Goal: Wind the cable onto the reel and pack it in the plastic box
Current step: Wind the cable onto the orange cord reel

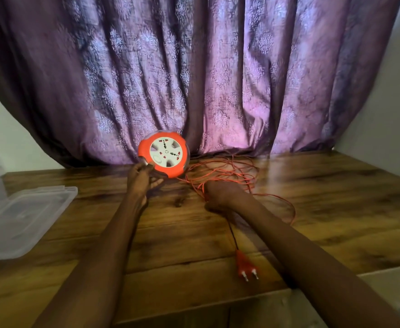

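Head view, reel (164, 157): tilted up by left hand (144, 178), fingers clamped on its rim, ready for winding.
Cable (220, 172): loose on bench (312, 185); right hand (220, 196) fingers closed on it, feeding.

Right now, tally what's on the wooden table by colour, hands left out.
Orange: 3, the reel, the loose cable and the plug at its end.
Clear plastic: 1, the box lid at the left edge.
Total: 4.
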Action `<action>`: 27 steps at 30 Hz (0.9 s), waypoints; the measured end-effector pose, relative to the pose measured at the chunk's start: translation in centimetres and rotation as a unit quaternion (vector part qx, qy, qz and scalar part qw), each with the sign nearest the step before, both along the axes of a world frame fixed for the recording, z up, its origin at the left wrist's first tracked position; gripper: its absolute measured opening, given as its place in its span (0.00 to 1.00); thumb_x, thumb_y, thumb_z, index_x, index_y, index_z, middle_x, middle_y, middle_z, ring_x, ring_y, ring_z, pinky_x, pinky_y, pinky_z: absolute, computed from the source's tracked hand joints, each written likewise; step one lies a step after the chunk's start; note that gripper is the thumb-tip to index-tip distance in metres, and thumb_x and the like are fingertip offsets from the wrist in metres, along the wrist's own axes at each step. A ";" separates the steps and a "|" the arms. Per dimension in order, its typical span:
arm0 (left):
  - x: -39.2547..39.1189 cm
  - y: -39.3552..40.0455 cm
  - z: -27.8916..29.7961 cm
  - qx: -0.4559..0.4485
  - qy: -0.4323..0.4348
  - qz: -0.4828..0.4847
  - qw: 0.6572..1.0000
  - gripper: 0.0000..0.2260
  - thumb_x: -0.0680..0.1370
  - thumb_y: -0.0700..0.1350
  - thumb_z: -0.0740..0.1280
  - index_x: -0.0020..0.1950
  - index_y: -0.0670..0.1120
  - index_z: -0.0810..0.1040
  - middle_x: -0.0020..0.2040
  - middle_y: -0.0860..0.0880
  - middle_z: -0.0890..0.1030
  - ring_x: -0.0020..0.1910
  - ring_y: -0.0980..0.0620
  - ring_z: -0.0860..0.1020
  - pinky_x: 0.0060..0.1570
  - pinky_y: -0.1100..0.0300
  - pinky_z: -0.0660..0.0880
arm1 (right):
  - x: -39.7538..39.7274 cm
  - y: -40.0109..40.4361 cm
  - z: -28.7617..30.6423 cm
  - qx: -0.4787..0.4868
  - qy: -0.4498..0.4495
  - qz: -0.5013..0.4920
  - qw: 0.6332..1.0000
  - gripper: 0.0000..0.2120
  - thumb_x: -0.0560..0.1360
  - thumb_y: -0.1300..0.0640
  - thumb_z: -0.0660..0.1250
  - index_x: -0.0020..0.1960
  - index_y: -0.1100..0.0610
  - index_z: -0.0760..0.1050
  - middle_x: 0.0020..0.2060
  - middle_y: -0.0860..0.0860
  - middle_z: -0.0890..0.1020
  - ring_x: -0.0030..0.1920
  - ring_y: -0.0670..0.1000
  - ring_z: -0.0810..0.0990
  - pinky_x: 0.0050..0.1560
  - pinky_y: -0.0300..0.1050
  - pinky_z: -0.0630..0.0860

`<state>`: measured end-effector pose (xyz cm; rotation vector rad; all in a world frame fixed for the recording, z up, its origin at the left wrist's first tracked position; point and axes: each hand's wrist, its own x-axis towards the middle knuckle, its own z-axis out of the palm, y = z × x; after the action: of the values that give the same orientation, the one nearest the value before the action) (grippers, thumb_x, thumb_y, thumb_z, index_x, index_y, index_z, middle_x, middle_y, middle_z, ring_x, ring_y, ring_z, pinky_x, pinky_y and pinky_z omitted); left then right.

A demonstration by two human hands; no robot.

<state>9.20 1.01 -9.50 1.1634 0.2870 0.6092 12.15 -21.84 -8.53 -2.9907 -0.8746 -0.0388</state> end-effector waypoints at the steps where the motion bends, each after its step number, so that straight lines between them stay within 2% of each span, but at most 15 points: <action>1: 0.0 0.1 0.0 0.001 0.000 -0.002 1.000 0.09 0.80 0.39 0.65 0.60 0.44 0.74 0.43 0.45 0.81 0.28 0.55 0.82 0.29 0.61 0.80 | 0.4 0.1 0.1 -0.003 -0.024 -0.004 1.000 0.21 0.72 0.51 0.70 0.62 0.56 0.74 0.61 0.57 0.80 0.60 0.58 0.79 0.50 0.45 0.73; 3: -0.2 0.5 -0.1 0.004 0.004 -0.008 1.000 0.08 0.80 0.39 0.65 0.60 0.44 0.74 0.44 0.43 0.81 0.33 0.52 0.82 0.30 0.62 0.80 | 1.7 -0.1 0.4 -0.002 -0.073 -0.013 0.997 0.19 0.74 0.52 0.67 0.64 0.56 0.73 0.63 0.57 0.79 0.63 0.59 0.78 0.58 0.49 0.76; 5: -0.3 0.7 -0.3 0.008 0.010 -0.011 1.000 0.08 0.80 0.39 0.65 0.59 0.44 0.74 0.44 0.43 0.81 0.37 0.50 0.80 0.30 0.62 0.80 | 3.3 -0.8 0.7 -0.011 -0.100 -0.020 0.995 0.18 0.77 0.53 0.64 0.65 0.56 0.73 0.63 0.58 0.79 0.63 0.60 0.78 0.58 0.51 0.75; 11: 0.0 1.3 -0.7 0.005 0.010 -0.008 1.000 0.08 0.80 0.41 0.66 0.59 0.45 0.74 0.41 0.45 0.82 0.30 0.55 0.82 0.30 0.62 0.81 | 7.7 -3.1 0.6 0.038 -0.133 -0.075 0.988 0.14 0.79 0.57 0.62 0.63 0.57 0.75 0.60 0.59 0.80 0.60 0.61 0.80 0.56 0.51 0.76; 14: 0.1 1.9 -0.8 0.012 0.016 -0.009 1.000 0.08 0.80 0.41 0.65 0.60 0.45 0.74 0.35 0.48 0.83 0.28 0.56 0.81 0.32 0.60 0.82 | 9.4 -4.6 0.4 0.052 -0.131 -0.132 0.981 0.14 0.77 0.58 0.65 0.62 0.55 0.76 0.60 0.59 0.80 0.61 0.61 0.79 0.58 0.51 0.75; 17: 0.1 2.3 -0.9 0.003 0.015 -0.008 1.000 0.08 0.80 0.41 0.65 0.59 0.45 0.74 0.34 0.48 0.83 0.29 0.54 0.82 0.33 0.59 0.82 | 10.7 -5.8 0.2 0.080 -0.113 -0.195 0.971 0.16 0.76 0.61 0.65 0.64 0.56 0.76 0.63 0.60 0.77 0.63 0.61 0.77 0.61 0.52 0.75; 19: 0.1 2.4 -0.8 -0.010 0.009 -0.015 1.000 0.08 0.80 0.42 0.65 0.59 0.45 0.73 0.38 0.47 0.83 0.33 0.52 0.82 0.35 0.57 0.83 | 10.9 -5.3 0.4 0.107 -0.111 -0.209 0.966 0.16 0.77 0.61 0.65 0.64 0.57 0.76 0.64 0.61 0.75 0.62 0.62 0.78 0.60 0.54 0.75; 22: 0.2 2.5 -0.5 -0.017 0.010 -0.013 1.000 0.09 0.80 0.41 0.65 0.59 0.45 0.74 0.42 0.45 0.82 0.36 0.50 0.82 0.37 0.56 0.83 | 9.9 -2.4 1.3 0.180 -0.162 -0.135 0.961 0.16 0.75 0.58 0.65 0.63 0.54 0.76 0.63 0.57 0.74 0.58 0.63 0.79 0.56 0.56 0.76; 25: 0.0 2.5 -0.2 -0.001 0.013 0.001 1.000 0.08 0.80 0.41 0.65 0.59 0.44 0.76 0.42 0.46 0.81 0.39 0.50 0.81 0.33 0.58 0.81 | 7.6 1.7 2.2 0.269 -0.191 0.045 0.943 0.14 0.78 0.54 0.61 0.62 0.51 0.76 0.58 0.55 0.77 0.54 0.62 0.80 0.49 0.54 0.77; 27: -0.2 2.6 0.1 0.025 0.014 0.011 1.000 0.07 0.79 0.40 0.66 0.57 0.45 0.77 0.44 0.46 0.81 0.40 0.50 0.80 0.32 0.58 0.81 | 5.7 4.2 2.6 0.260 -0.205 0.147 0.932 0.16 0.79 0.51 0.60 0.65 0.49 0.75 0.58 0.53 0.77 0.54 0.60 0.80 0.47 0.52 0.77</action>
<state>8.98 3.57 -9.42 1.2201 0.3103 0.6217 17.89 -17.63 -5.89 -2.3621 -1.1192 -0.7794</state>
